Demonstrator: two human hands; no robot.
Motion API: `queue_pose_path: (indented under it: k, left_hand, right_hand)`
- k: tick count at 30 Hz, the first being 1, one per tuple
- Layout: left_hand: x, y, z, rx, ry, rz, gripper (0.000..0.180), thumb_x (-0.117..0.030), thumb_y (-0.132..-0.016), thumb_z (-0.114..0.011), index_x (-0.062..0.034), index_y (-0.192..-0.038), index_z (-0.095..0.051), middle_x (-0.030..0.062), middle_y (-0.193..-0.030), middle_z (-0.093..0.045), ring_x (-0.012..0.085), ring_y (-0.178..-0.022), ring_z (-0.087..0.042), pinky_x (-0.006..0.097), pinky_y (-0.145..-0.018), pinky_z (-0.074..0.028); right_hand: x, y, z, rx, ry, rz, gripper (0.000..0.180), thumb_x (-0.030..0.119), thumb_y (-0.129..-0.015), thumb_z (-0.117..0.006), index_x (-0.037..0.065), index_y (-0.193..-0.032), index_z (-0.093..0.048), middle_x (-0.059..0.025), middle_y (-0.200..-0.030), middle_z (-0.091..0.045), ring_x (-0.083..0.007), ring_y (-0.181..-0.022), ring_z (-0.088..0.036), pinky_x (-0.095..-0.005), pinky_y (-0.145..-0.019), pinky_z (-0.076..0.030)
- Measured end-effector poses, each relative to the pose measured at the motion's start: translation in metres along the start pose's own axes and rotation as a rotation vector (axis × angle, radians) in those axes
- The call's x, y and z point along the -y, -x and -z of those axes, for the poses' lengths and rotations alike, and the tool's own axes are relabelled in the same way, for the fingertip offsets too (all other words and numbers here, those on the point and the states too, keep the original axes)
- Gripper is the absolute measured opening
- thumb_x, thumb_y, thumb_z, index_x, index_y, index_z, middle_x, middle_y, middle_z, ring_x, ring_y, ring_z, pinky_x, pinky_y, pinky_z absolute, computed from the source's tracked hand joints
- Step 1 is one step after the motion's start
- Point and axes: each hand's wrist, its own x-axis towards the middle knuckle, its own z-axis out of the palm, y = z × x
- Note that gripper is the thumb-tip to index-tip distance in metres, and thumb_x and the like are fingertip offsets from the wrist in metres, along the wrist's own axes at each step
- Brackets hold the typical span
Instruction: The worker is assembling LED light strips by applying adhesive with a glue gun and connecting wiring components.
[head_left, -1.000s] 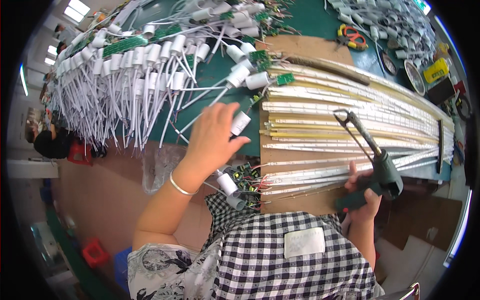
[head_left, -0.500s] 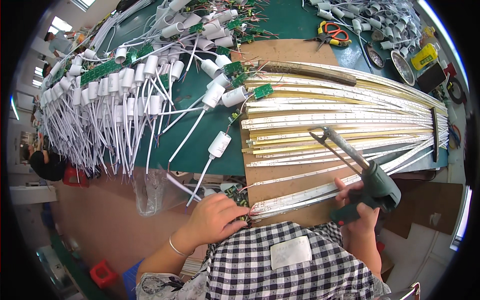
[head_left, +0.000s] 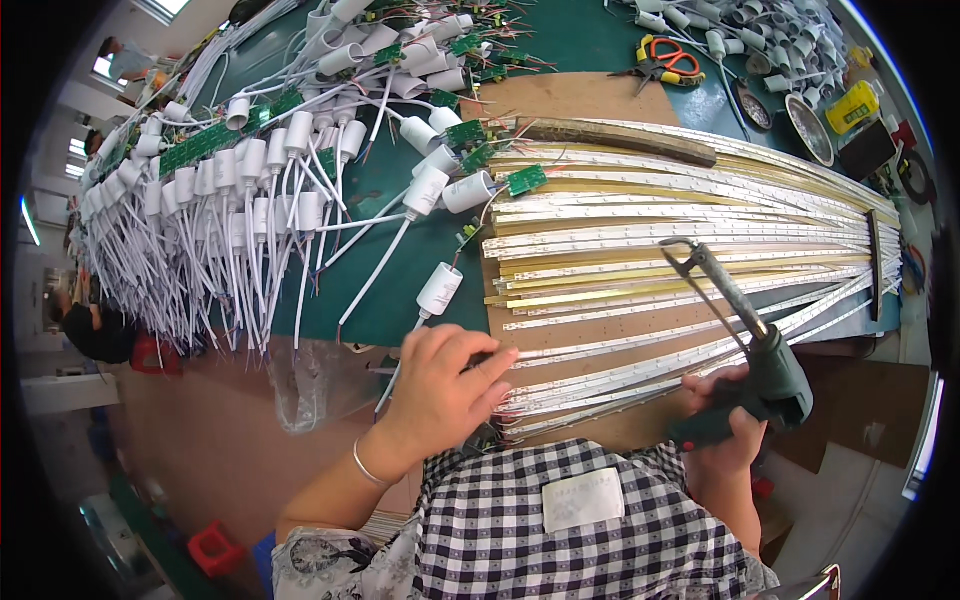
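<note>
My right hand (head_left: 725, 440) grips the green handle of a soldering gun (head_left: 770, 370). Its long metal tip reaches up and left over a fan of white and gold LED strips (head_left: 680, 220) lying on a brown board (head_left: 590, 100). My left hand (head_left: 440, 385) lies at the near left ends of the strips. Its fingers are curled together over a small dark circuit board (head_left: 482, 356), which is mostly hidden. A white cylindrical driver (head_left: 438, 288) with a white lead lies just above that hand on the green table top (head_left: 400, 240).
Many white wired drivers (head_left: 230, 200) and green circuit boards (head_left: 525, 180) cover the left and far table. Orange-handled scissors (head_left: 665, 58), a metal dish (head_left: 810, 115) and a yellow tool (head_left: 852, 105) lie far right. A clear plastic bag (head_left: 300, 385) hangs at the near edge.
My left hand came back from the drivers to the table's near edge, then slid right onto the strip ends. The soldering gun stayed roughly where it was.
</note>
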Motion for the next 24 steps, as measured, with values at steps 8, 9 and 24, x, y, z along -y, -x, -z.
queue_pose_path:
  k: [8, 9, 24]
  left_hand:
    - [0.042, -0.025, 0.015, -0.081, -0.160, 0.391, 0.044, -0.017, -0.076, -0.075, -0.0096, -0.117, -0.060, 0.0098, -0.105, -0.057, 0.0312, -0.098, -0.055, 0.044, -0.084, -0.042]
    - [0.044, -0.025, 0.018, -0.096, -0.116, 0.401, 0.043, -0.017, -0.076, -0.075, -0.0104, -0.116, -0.060, 0.0088, -0.104, -0.057, 0.0303, -0.097, -0.055, 0.044, -0.083, -0.041]
    - [0.041, -0.005, 0.055, -0.121, -0.357, 0.186, 0.047, -0.005, -0.076, -0.068, -0.0134, -0.122, -0.064, 0.0060, -0.125, -0.056, 0.0270, -0.118, -0.048, 0.042, -0.100, -0.029]
  right_hand:
    - [0.009, -0.007, -0.020, 0.003, 0.024, 0.109, 0.054, 0.029, -0.076, -0.069, 0.001, -0.117, -0.048, -0.0196, -0.090, -0.060, -0.0222, -0.070, -0.060, -0.0428, -0.077, -0.053]
    - [0.009, -0.004, -0.019, -0.009, 0.036, 0.114, 0.054, 0.028, -0.076, -0.069, 0.000, -0.117, -0.048, -0.0194, -0.090, -0.060, -0.0223, -0.071, -0.060, -0.0424, -0.077, -0.053]
    - [0.012, 0.002, -0.017, 0.028, 0.075, 0.079, 0.053, 0.029, -0.078, -0.069, 0.002, -0.119, -0.049, -0.0186, -0.094, -0.060, -0.0219, -0.073, -0.060, -0.0381, -0.074, -0.051]
